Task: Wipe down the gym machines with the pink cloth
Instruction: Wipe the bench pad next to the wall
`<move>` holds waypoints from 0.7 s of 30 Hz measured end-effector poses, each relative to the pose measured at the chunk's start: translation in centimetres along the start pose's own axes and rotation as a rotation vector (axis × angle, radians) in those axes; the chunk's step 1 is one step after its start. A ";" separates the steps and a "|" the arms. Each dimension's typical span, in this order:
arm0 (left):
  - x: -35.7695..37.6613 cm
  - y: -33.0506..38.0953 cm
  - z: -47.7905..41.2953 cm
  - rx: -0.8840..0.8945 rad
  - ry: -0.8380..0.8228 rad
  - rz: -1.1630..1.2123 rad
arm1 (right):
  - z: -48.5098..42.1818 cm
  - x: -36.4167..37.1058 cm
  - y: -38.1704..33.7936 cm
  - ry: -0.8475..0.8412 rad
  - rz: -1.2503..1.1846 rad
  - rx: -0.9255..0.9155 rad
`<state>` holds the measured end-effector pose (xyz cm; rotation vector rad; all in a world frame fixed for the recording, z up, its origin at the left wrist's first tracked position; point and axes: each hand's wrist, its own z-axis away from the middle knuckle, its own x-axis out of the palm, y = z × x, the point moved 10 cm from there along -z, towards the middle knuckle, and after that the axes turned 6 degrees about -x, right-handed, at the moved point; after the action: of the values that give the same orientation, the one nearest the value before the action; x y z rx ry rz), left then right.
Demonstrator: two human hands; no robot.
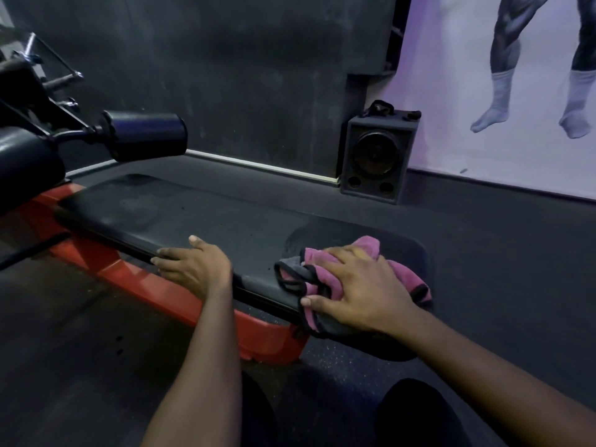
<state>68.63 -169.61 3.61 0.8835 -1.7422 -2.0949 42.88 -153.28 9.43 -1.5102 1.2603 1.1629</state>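
A long black padded bench (206,217) on a red frame (167,295) runs from left to lower right. Near its right end lies the bunched pink cloth (322,279) with black trim. My right hand (358,291) lies flat on top of the cloth, fingers spread, pressing it onto the pad. My left hand (193,264) rests on the bench's near edge further left, thumb on top of the pad and fingers over the side. A damp smear shows on the pad just behind the cloth.
A black roller pad (145,135) on a metal arm juts over the bench's left end. A black speaker box (377,156) stands on the floor against the dark wall. A poster (516,91) covers the right wall. Dark rubber flooring surrounds the bench.
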 end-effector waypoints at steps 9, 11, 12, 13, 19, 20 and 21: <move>0.5 -0.7 -0.9 0.024 -0.027 0.031 | -10.5 2.7 -3.0 -0.020 -0.072 -0.028; 0.4 -0.8 -0.8 0.024 -0.024 0.031 | -6.6 1.7 -2.8 0.013 -0.085 -0.076; 0.4 -0.8 -0.8 0.029 -0.027 0.030 | -4.4 1.2 -2.6 0.020 -0.093 -0.086; 0.5 -0.7 -0.8 0.036 -0.035 0.026 | -2.3 0.6 -2.4 0.020 -0.097 -0.094; 0.9 -0.8 -0.8 0.043 -0.061 0.004 | -4.0 0.8 -2.2 0.029 -0.032 0.013; 0.9 -0.8 -0.8 0.037 -0.071 0.005 | -6.0 1.3 -2.3 0.020 -0.034 0.041; 0.9 -0.9 -0.8 0.035 -0.077 0.009 | -8.0 2.0 -2.2 0.001 -0.033 0.063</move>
<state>68.60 -170.56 2.45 0.8129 -1.8224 -2.1261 46.35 -161.10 9.33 -1.4800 1.2567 1.0916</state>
